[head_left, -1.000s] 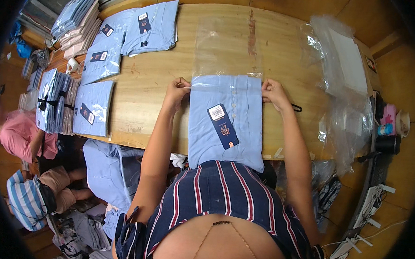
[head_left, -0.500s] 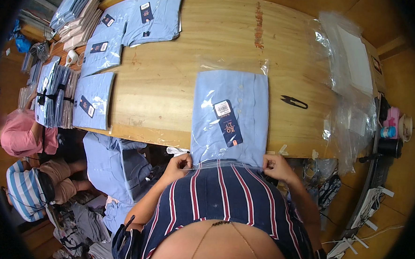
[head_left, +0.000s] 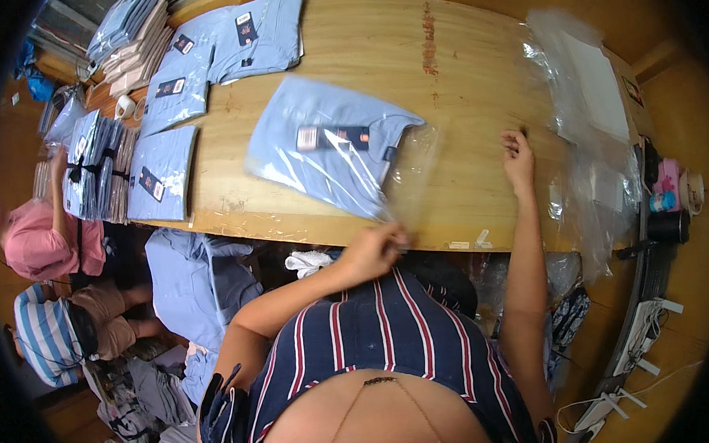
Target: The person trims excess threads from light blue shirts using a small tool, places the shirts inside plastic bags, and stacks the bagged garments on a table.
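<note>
Wooden tabletop [head_left: 474, 83], near edge at centre: folded light-blue shirt [head_left: 326, 144] already sleeved in clear plastic bag [head_left: 409, 180], lying askew. Open flap of bag pinched in left hand [head_left: 373, 250] at near edge; sealing not yet done. Right hand [head_left: 518, 158] curled on something small toward right edge, grip unclear. Unbagged shirts [head_left: 219, 46] waiting at far-left corner.

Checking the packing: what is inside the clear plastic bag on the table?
The clear plastic bag holds a folded light-blue shirt with a dark tag on top. The shirt's underside is hidden.
</note>
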A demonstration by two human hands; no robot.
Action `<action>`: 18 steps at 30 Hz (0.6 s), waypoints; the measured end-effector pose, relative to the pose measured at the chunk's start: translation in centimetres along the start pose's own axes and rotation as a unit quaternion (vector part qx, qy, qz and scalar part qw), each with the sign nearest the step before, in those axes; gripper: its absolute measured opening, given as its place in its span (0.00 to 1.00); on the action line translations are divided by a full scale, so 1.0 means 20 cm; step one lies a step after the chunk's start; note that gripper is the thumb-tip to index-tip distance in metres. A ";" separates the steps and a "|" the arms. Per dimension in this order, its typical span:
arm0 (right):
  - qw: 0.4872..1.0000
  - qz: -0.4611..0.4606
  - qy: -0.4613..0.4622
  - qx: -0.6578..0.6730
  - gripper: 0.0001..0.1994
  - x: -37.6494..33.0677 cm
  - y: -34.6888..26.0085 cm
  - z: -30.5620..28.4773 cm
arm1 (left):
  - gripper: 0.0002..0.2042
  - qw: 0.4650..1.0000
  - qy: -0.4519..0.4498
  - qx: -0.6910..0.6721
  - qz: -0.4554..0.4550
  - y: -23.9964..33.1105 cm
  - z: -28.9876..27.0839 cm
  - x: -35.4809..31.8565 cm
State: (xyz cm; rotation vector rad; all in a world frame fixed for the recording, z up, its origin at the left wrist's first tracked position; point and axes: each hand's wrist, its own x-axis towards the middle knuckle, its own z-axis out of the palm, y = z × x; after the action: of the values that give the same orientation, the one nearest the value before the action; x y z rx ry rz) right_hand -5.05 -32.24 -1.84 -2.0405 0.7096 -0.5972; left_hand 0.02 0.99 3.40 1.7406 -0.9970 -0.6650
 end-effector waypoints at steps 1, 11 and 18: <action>1.000 0.012 0.016 0.014 0.14 0.00 -0.01 -0.02 | 0.10 0.999 -0.043 -0.004 -0.007 0.07 0.02 0.04; 0.918 0.174 0.003 0.356 0.20 -0.73 -0.25 0.08 | 0.22 0.918 0.083 0.387 0.007 -0.19 -0.45 0.72; 0.953 0.195 -0.125 0.197 0.24 -0.26 -0.31 0.23 | 0.24 0.832 0.006 0.492 0.255 -0.25 -0.29 0.97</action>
State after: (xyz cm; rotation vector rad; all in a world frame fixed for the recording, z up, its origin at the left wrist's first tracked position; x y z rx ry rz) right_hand -4.18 -23.28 0.42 -1.5163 0.7462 -0.2209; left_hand 16.19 -12.10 1.06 2.1394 -1.9095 0.3017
